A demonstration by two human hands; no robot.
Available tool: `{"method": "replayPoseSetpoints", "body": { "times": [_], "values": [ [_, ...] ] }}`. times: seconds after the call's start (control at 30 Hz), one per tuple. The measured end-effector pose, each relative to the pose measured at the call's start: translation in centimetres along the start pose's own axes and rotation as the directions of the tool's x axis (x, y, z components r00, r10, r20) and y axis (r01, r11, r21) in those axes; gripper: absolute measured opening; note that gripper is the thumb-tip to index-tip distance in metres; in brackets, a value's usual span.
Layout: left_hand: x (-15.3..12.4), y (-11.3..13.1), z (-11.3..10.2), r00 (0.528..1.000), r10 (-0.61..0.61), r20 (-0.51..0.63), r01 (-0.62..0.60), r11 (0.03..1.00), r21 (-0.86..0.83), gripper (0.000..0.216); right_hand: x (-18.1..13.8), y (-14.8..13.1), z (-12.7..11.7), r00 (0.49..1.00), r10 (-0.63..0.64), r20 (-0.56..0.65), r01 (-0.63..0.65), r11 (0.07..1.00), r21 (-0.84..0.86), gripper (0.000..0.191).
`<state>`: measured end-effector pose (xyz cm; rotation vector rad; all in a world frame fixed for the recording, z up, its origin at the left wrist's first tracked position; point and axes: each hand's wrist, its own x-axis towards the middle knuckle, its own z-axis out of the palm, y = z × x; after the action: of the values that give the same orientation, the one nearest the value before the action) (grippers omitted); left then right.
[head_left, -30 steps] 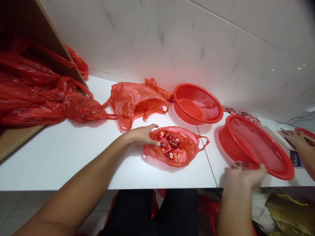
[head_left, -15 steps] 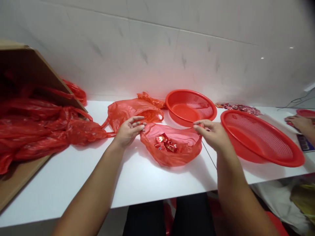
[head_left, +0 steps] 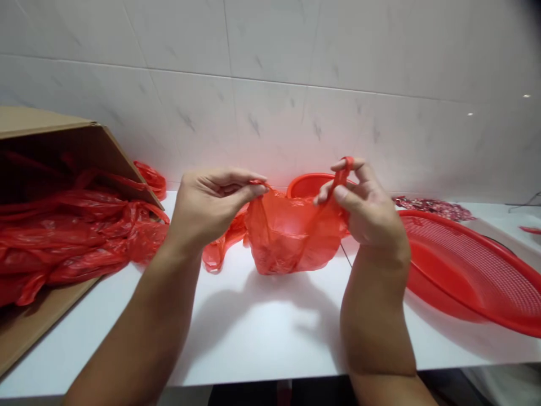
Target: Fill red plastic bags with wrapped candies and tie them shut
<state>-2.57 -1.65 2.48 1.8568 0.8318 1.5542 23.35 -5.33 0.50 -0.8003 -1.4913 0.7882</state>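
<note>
A red plastic bag [head_left: 291,242] hangs between my two hands, lifted over the white table. My left hand [head_left: 215,206] pinches one of its handles between thumb and fingertips. On the other side, my right hand [head_left: 366,203] grips the second handle, whose loop passes over a finger. The front of the bag faces me, so the small red packets seen inside it earlier are hidden. Behind and to the left of it, another red bag [head_left: 214,254] lies partly covered on the table.
At the left a cardboard box [head_left: 51,121] lies on its side, with a heap of red plastic bags [head_left: 76,237] spilling out. One red basket [head_left: 306,183] stands behind the held bag, a second red basket [head_left: 456,270] at the right. Patterned wrappers [head_left: 435,207] lie by the tiled wall.
Both hands have risen, lifting the bag by its handles off the table. Its open mouth with the packets no longer shows. The co-worker's hand at the right has left the view.
</note>
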Motion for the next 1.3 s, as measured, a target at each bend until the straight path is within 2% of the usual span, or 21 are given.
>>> {"method": "replayPoseSetpoints", "body": {
  "times": [0.07,0.13,0.17,0.23,0.27,0.33,0.4,0.43,0.5,0.57,0.63,0.77,0.8,0.87,0.93,0.97,1.03,1.1,1.17,1.23,1.3],
  "values": [
    [0.0,0.9,1.8,0.995,0.085,0.046,-0.089,0.992,0.095,0.009,0.1,0.3,0.7,0.975,0.104,0.195,-0.086,0.992,-0.097,0.065],
    [-0.4,0.7,3.4,0.989,0.098,0.107,-0.112,0.985,0.135,0.008,0.4,0.7,1.9,0.916,0.189,0.353,-0.117,0.969,-0.216,0.068],
    [-0.5,0.4,3.9,0.988,0.078,0.132,-0.097,0.985,0.141,0.008,0.6,1.0,2.6,0.888,0.212,0.408,-0.103,0.957,-0.273,0.056],
    [-0.7,-0.3,4.6,0.984,0.021,0.178,-0.048,0.987,0.154,0.009,1.1,1.7,3.8,0.846,0.239,0.476,-0.057,0.929,-0.365,0.019],
    [-0.7,-0.5,4.6,0.977,-0.014,0.214,-0.024,0.985,0.173,0.012,1.4,2.0,4.1,0.833,0.252,0.492,-0.046,0.919,-0.391,0.014],
    [-0.5,-1.0,4.3,0.950,-0.083,0.302,0.011,0.972,0.234,0.029,1.8,2.6,4.1,0.833,0.277,0.479,-0.080,0.917,-0.391,0.030],
    [-0.1,-1.4,3.7,0.902,-0.149,0.404,0.031,0.959,0.283,0.047,1.9,2.9,3.4,0.841,0.310,0.443,-0.165,0.928,-0.335,0.042],
    [0.1,-1.6,3.4,0.878,-0.177,0.444,0.044,0.955,0.293,0.050,1.9,3.0,3.0,0.842,0.332,0.426,-0.211,0.928,-0.306,0.047],
    [0.4,-2.0,3.2,0.857,-0.217,0.468,0.076,0.951,0.301,0.034,1.9,3.2,2.2,0.839,0.381,0.388,-0.293,0.918,-0.267,0.055],
    [0.6,-2.2,3.2,0.871,-0.241,0.428,0.108,0.943,0.313,0.019,1.9,3.5,1.7,0.840,0.417,0.347,-0.350,0.906,-0.239,0.057],
    [0.6,-2.4,3.3,0.879,-0.259,0.400,0.120,0.932,0.341,0.027,2.1,3.8,1.6,0.847,0.445,0.292,-0.397,0.893,-0.211,0.054],
    [0.6,-3.1,3.2,0.829,-0.235,0.507,0.055,0.937,0.345,0.023,2.5,4.3,1.1,0.857,0.432,0.282,-0.407,0.902,-0.146,0.048],
    [0.6,-3.5,3.3,0.834,-0.210,0.511,0.041,0.946,0.321,0.033,2.5,4.4,0.8,0.864,0.405,0.299,-0.380,0.914,-0.140,0.047],
    [0.6,-4.4,3.8,0.853,-0.163,0.496,0.053,0.972,0.230,0.071,2.5,4.5,-0.1,0.871,0.339,0.356,-0.306,0.941,-0.147,0.044],
    [0.6,-5.4,4.7,0.823,-0.167,0.543,0.127,0.986,0.110,0.092,2.4,4.7,-0.9,0.848,0.284,0.447,-0.244,0.959,-0.147,0.036],
    [0.6,-5.9,5.2,0.781,-0.182,0.597,0.179,0.982,0.065,0.089,2.4,4.8,-1.2,0.829,0.264,0.493,-0.222,0.964,-0.143,0.030],
    [0.8,-6.6,6.1,0.681,-0.228,0.696,0.276,0.960,0.045,0.064,2.3,4.9,-1.7,0.805,0.258,0.534,-0.202,0.966,-0.162,0.022],
    [1.0,-7.1,6.5,0.608,-0.273,0.745,0.341,0.938,0.064,0.040,2.2,4.8,-1.7,0.822,0.291,0.489,-0.187,0.950,-0.252,0.017],
    [1.3,-7.4,6.4,0.576,-0.294,0.763,0.389,0.919,0.060,0.033,2.1,4.6,-1.5,0.857,0.317,0.406,-0.171,0.918,-0.357,0.018],
    [1.5,-7.6,6.1,0.551,-0.304,0.777,0.433,0.900,0.045,0.036,2.1,4.3,-1.1,0.894,0.307,0.327,-0.146,0.889,-0.435,0.024],
    [1.6,-7.7,5.8,0.550,-0.321,0.771,0.462,0.886,0.039,0.041,2.0,4.1,-0.8,0.926,0.270,0.265,-0.117,0.870,-0.480,0.028]
  ]
}}
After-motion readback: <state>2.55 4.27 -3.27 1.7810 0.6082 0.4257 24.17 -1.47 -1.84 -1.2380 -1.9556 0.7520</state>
